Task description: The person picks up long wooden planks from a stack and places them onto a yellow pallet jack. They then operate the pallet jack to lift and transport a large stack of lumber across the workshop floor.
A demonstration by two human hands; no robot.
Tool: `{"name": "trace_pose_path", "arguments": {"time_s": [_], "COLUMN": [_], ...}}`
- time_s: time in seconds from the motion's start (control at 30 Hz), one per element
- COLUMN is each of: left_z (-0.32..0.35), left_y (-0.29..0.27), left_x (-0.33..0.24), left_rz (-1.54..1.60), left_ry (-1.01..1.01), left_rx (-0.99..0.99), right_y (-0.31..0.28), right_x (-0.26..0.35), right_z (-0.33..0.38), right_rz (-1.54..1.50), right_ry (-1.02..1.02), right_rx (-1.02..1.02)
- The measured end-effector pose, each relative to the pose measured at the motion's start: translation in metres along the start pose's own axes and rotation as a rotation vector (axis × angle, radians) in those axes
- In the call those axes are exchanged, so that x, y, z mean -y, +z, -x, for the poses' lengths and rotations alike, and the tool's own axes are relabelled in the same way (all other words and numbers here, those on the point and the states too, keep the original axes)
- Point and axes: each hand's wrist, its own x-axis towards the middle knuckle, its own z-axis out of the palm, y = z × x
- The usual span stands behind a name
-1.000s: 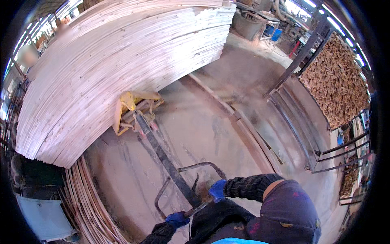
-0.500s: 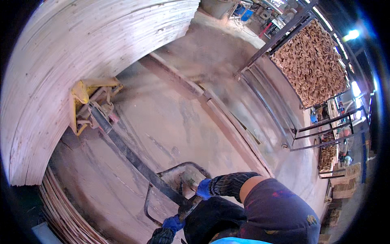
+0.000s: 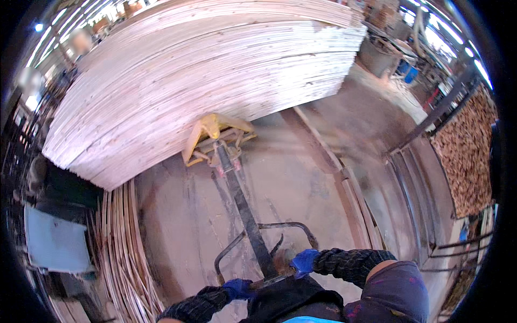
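In blue gloves, both my hands grip the crossbar of a pallet jack's handle (image 3: 247, 218), close to my body. My left hand (image 3: 237, 289) is wrapped round its left end, and my right hand (image 3: 305, 262) round the right. From there the long dark shaft runs forward to the jack's yellow body (image 3: 215, 129). That body sits against the near side of a tall, long stack of pale boards (image 3: 226, 75); its forks are hidden under the stack. A bent black bar loop crosses the shaft just ahead of my hands.
Long thin wood strips (image 3: 121, 242) lie on the floor at left, beside a pale blue-grey panel (image 3: 56, 239). Wooden beams (image 3: 353, 196) lie along the floor at right. Beyond them stands a metal rack (image 3: 409, 188) near a big pile of small wood pieces (image 3: 466, 151).
My view has swung to the left, so the board stack and jack now appear more central and the strips at left show fully. Both hands keep hold of the handle.
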Motion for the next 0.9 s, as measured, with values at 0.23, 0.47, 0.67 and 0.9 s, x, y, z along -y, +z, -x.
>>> {"name": "trace_pose_path", "arguments": {"time_s": [0.23,0.47,0.67,0.9], "left_z": [-0.069,-0.141,-0.076,0.013], "left_y": [0.073,0.118,0.09,-0.002], "left_x": [0.015,0.037,0.005,-0.04], "left_rz": [0.063,0.059,0.054,0.022], "left_ry": [0.002,-0.017,0.055,0.115], "left_rx": [-0.032,-0.052,-0.253,-0.032], "right_y": [0.088,0.135,0.071,0.019], "right_x": [-0.053,-0.095,-0.049,-0.02], "right_z": [-0.055,-0.097,-0.034,0.007], "right_rz": [0.09,0.163,0.119,0.082], "right_ry": [0.099,0.102,0.068,0.024], "right_rx": [0.158,0.234,0.147,0.235]}}
